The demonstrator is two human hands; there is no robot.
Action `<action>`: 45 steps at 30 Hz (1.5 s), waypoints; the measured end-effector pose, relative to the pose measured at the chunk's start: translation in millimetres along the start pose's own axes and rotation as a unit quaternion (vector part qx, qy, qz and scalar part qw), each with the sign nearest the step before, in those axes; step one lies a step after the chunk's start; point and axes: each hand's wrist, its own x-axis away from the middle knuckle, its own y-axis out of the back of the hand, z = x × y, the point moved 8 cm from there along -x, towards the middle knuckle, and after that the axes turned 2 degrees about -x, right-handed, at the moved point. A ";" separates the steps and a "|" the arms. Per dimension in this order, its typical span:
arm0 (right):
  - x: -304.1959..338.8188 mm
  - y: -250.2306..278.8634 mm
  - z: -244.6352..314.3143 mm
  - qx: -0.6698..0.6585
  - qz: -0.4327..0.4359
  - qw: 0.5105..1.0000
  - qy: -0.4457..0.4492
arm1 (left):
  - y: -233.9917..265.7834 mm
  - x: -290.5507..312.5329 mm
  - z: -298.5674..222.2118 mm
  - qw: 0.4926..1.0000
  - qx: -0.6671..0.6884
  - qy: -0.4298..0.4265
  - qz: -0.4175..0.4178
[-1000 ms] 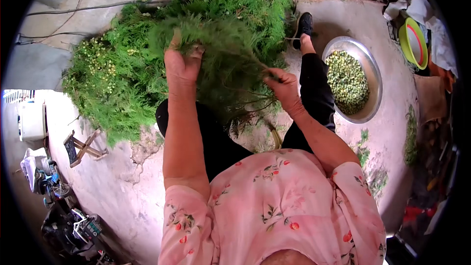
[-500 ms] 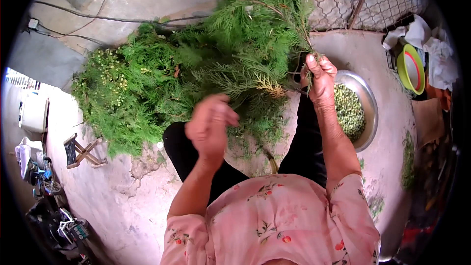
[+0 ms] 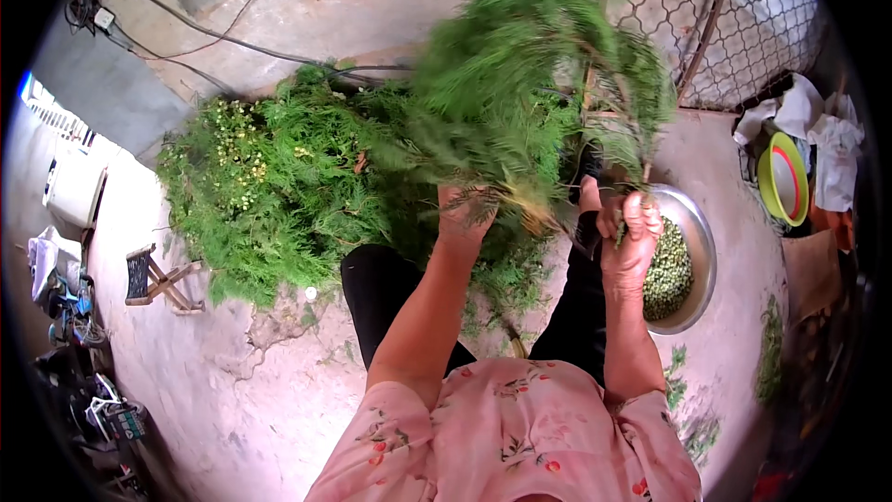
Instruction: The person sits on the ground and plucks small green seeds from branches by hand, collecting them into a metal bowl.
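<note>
My right hand is closed round the cut stem of a leafy evergreen branch, just left of a metal bowl. The branch arches up and leftward, its feathery sprays blurred by motion. Small round green seed cones partly fill the bowl. Beneath the branch's hanging sprays, my left hand is mostly covered; its fingers are hidden by foliage. A large heap of cut evergreen branches lies on the floor to the left, with pale yellow-green cones at its left part.
A small folding stool stands at the left. Black cable runs along the floor behind the heap. Far right are a metal lattice gate and a lime-green basin beside white crumpled bags. Loose green sprigs lie right of my legs.
My left hand has gone forward and right, in under the foliage. My right hand has come lower in the picture with the stem, and the branch has swung and bent over.
</note>
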 end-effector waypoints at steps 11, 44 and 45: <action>-8.5 110.6 -95.1 -0.090 -0.066 0.980 -0.164 | -92.6 40.6 -13.6 0.988 -0.077 -0.121 -0.059; 79.5 19.6 -62.6 0.616 0.230 0.751 0.052 | -96.8 44.8 -3.6 0.902 -0.198 -0.255 -0.287; 83.5 24.7 -67.7 0.617 0.227 0.752 0.051 | -97.3 39.3 2.2 0.910 -0.182 -0.238 -0.285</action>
